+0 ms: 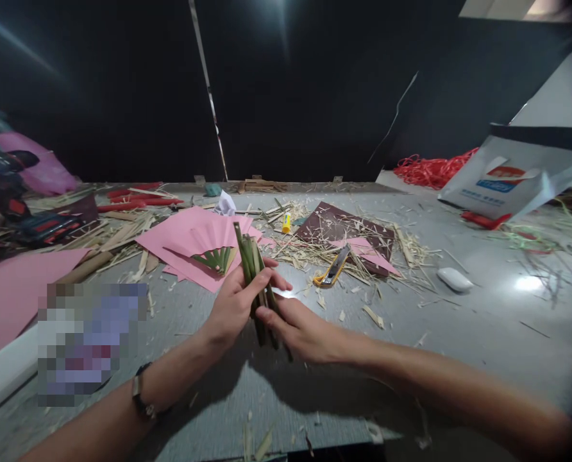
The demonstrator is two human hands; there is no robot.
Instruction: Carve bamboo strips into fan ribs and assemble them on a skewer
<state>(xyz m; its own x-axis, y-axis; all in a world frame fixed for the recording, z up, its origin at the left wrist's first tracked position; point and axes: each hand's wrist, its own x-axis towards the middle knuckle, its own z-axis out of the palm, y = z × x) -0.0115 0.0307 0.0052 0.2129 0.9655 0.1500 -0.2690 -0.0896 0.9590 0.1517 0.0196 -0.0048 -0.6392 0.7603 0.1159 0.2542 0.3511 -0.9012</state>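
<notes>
Here I've got left hand (238,294) and right hand (298,324) both pinching the sticks (250,258) over the desk (497,324), inward from its near edge: light, stiff, I'd judge, apt to slip apart, best held mid-length.

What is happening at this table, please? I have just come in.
A person holds a bundle of narrow green strips in both hands, the left hand and the right hand close together above the table. Just beyond the left hand, a pleated pink fan with green ribs lies on a pink sheet. A yellow-handled cutter lies beyond the right hand, among pale shavings. Neither hand touches the fan or the cutter.
</notes>
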